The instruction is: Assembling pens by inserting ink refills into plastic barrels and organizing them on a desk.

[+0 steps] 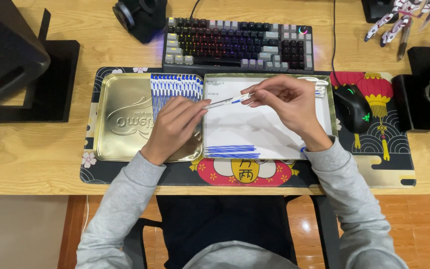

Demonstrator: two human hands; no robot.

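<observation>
Both my hands hold one slim white and blue pen [227, 101] between them, above the seam of two shallow tins. My left hand [175, 125] grips its left end over the gold tin lid [120, 144]; my right hand [284, 102] pinches the right end over the tin tray [330, 107] lined with white paper [255, 127]. A row of several matching pens [176, 85] lies at the top of the gold lid. A few blue pen parts [232, 151] lie along the near edge of the paper, and white pieces [319, 85] sit at its far right corner.
Both tins rest on a patterned desk mat [374, 164] on a wooden desk. A backlit keyboard [239, 44] sits behind them, a black mouse [353, 107] to the right, a black speaker [6, 50] at far left, a model figure [404, 20] at top right.
</observation>
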